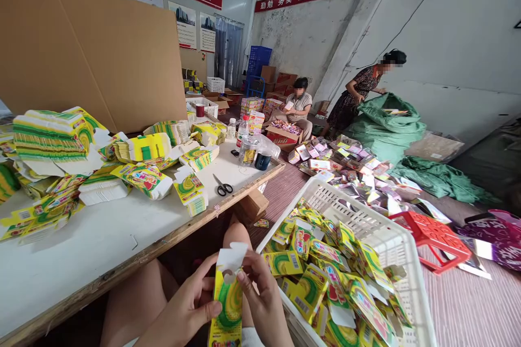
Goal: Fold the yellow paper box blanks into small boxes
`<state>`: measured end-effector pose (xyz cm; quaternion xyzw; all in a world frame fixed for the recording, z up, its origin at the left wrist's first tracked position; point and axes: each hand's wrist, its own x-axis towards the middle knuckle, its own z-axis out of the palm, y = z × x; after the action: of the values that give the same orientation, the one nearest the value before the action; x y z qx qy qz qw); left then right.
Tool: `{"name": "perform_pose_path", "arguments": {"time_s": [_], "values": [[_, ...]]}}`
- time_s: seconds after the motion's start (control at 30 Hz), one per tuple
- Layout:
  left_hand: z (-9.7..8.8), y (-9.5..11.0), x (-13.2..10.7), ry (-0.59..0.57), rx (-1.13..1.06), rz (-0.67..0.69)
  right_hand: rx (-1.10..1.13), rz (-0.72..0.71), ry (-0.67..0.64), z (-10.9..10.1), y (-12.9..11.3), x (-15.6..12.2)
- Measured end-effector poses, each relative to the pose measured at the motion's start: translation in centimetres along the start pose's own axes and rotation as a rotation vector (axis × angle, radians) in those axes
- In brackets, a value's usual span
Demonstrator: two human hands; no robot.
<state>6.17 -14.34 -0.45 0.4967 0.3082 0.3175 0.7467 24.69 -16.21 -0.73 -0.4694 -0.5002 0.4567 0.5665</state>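
Observation:
A yellow and green cardboard box [228, 303] with a white end flap standing up is held upright between my two hands, low in the middle of the view. My left hand [187, 298] grips its left side, thumb pressed on the printed front. Closed on the upper right edge, my right hand [262, 293] has its thumb near the cut-out notch below the flap. Just right of it, a white plastic basket [419, 287] holds many similar small boxes [309, 287], some with flaps up. On the table to the left lie stacks of flat box blanks [52, 135].
Scissors [223, 187], a bottle [243, 130] and a dark mug [262, 160] stand on the white table [101, 227]. A red stool [435, 236] is right of the basket. Loose boxes [350, 173] cover the floor behind. Two people work farther back, one by a green sack [378, 130].

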Motion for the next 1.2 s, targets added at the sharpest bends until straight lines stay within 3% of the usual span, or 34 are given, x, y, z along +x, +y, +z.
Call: {"name": "perform_pose_path", "arguments": {"time_s": [0.1, 0.27, 0.4, 0.6, 0.9, 1.2], "values": [[-0.2, 0.2, 0.0, 0.074, 0.13, 0.021, -0.138, -0.081, 0.012, -0.9, -0.4, -0.1], [-0.1, 0.5, 0.1, 0.137, 0.299, 0.056, -0.138, 0.087, -0.066, -0.8, 0.7, 0.0], [-0.2, 0.1, 0.2, 0.144, 0.313, 0.075, -0.088, 0.107, -0.073, -0.1, 1.8, 0.2], [-1.0, -0.8, 0.1, 0.151, 0.312, 0.071, -0.106, 0.098, -0.116, -0.1, 1.2, 0.5], [-1.5, -0.6, -0.1, 0.15, 0.363, 0.041, -0.265, 0.069, -0.073, -0.3, 4.2, 1.0], [-2.2, -1.3, 0.2, 0.086, 0.359, 0.052, -0.267, 0.103, -0.169, -0.3, 2.2, 0.9]]}}
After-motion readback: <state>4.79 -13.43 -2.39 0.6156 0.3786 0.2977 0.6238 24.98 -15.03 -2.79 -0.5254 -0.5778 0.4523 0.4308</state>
